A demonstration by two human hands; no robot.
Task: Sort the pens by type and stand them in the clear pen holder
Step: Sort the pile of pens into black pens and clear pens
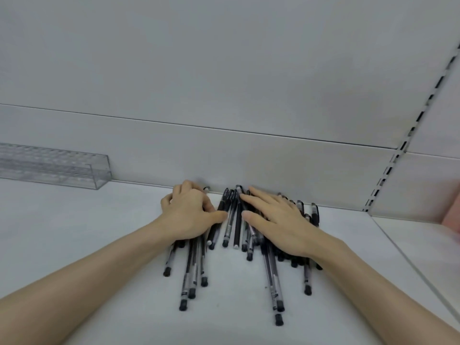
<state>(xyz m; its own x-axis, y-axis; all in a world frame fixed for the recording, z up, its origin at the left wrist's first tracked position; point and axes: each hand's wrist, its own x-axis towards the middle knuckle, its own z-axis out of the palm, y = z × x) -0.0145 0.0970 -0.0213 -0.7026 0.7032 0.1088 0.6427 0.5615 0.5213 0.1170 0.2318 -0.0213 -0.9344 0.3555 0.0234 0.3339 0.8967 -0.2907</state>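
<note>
Several black and clear-barrelled pens (236, 227) lie in a loose pile on the white shelf (99, 232), most pointing away from me toward the back wall. My left hand (189, 215) lies on the left part of the pile, fingers curled over some pens, thumb stretched toward the middle. My right hand (276, 222) rests flat on the right part, fingers straight and spread. The clear pen holder (57, 168), a long acrylic block with rows of holes, stands against the back wall at the far left with no pens in it.
A grey back panel (224, 95) rises right behind the pile. A slotted upright rail (408, 135) runs up at the right, with another shelf section (423, 245) and a pink object (451, 215) beyond it.
</note>
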